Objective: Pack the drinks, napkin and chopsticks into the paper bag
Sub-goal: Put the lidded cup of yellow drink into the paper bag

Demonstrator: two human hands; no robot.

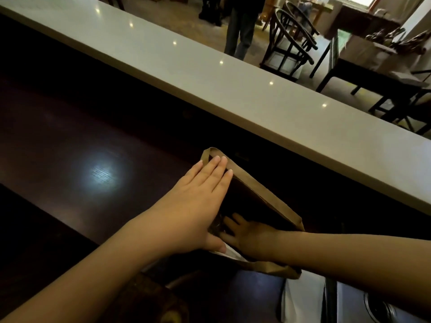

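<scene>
A brown paper bag (263, 190) stands open on the dark wooden counter, its mouth facing up. My left hand (198, 201) lies flat against the bag's left side, fingers together and extended, thumb at the near rim. My right hand (247, 236) reaches down inside the bag with fingers spread, touching a dark shiny object (215, 226) that could be a drink; I cannot tell whether it grips it. Something white (229, 254) shows inside the near edge of the bag. No chopsticks are visible.
A raised grey counter ledge (233, 89) runs diagonally behind the bag. Beyond it are dark chairs (289, 45), a table (363, 73) and a standing person's legs (240, 31). A white cloth or paper (303, 299) lies at the near edge, below the bag.
</scene>
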